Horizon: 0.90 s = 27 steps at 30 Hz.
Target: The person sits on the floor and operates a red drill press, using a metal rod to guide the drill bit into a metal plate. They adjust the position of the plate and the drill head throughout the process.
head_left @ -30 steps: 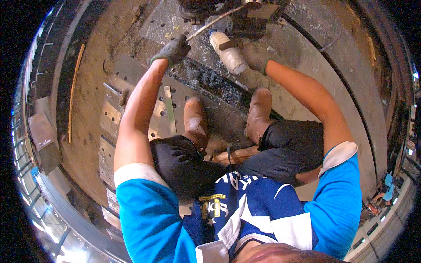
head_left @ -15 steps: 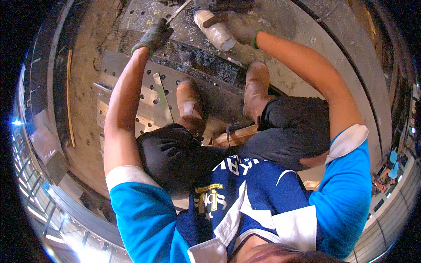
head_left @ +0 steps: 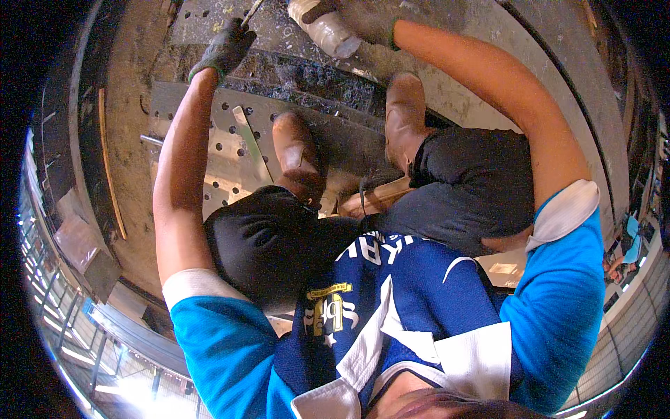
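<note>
My left hand (head_left: 229, 47), in a dark grey glove with a green cuff, is closed around a thin pale rod (head_left: 251, 14) that runs up past the top edge. Across from it, my right hand (head_left: 364, 22), gloved too and slightly blurred, grips a whitish translucent plastic bottle (head_left: 331, 36). The bottle lies tilted, its clear base toward me and its upper end cut off by the frame. Below both hands is a worn, speckled metal surface (head_left: 202, 29). The rod's far end is out of view.
A metal plate with round holes (head_left: 216, 192) lies near my left boot (head_left: 293, 143), with a flat metal strip (head_left: 252, 143) on it. A dark, debris-strewn channel (head_left: 314, 84) crosses ahead of my boots. Wood (head_left: 384, 195) shows between my legs. Another person (head_left: 631, 241) is far right.
Both hands, with the rod and the bottle, have shifted up and left in the picture. The surroundings have shifted somewhat as well. Both grips are kept.
</note>
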Available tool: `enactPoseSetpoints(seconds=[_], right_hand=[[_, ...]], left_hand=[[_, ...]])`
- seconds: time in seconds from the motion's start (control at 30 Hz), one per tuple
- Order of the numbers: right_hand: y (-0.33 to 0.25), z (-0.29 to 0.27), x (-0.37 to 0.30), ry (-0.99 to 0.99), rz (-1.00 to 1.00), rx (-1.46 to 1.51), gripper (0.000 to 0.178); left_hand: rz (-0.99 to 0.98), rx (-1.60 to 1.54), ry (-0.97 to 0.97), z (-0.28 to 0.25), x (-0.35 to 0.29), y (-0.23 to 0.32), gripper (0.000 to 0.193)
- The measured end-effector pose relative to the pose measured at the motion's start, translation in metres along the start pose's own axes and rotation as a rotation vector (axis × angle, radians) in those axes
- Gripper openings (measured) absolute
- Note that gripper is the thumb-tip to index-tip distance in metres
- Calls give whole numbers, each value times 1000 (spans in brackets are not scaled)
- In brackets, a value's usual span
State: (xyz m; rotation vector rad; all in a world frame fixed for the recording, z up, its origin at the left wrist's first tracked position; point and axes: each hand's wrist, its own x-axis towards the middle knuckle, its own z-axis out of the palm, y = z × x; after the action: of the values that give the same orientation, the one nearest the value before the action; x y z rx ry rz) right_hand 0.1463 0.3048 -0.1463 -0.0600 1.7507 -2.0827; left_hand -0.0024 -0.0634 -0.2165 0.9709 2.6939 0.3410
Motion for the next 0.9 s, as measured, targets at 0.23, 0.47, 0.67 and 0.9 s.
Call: enactPoseSetpoints(seconds=[0.23,0.47,0.67,0.9], right_hand=[[3,-4,-1,26,22,75,36],[29,-24,0,87,-30,54,48],[14,-5,2,136,107,106,51],[4,-5,-6,100,82,62,51]], left_hand=[[-14,24,54,-22,2,40,29],[-203,-233,-78,-18,24,56,17],[498,713,-62,6,28,0,5],[451,587,-48,3,26,10,10]])
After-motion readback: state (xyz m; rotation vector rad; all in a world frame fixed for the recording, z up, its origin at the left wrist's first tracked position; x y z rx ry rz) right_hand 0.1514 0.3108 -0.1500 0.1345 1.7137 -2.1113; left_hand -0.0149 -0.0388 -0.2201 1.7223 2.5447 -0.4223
